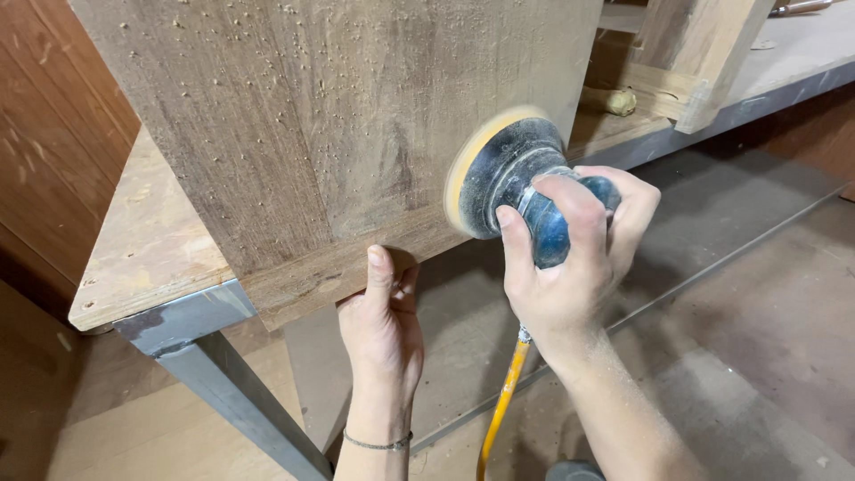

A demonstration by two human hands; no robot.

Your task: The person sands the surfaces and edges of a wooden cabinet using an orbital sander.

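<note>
- The right hand (570, 267) is wrapping its grip around a round blue sander (512, 178), disc pressing the dusty wooden panel (303, 134).
- The left hand (383, 325), at seven o'clock from it, is gripping the panel's lower edge.
- The panel is overhanging the bench (151, 249); a yellow hose (500, 405) is dangling.

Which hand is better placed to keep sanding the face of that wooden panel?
Right. The right hand already grips the blue sander, its disc against the wooden panel. The left hand is busy gripping the panel's lower edge, probably steadying it.
</note>
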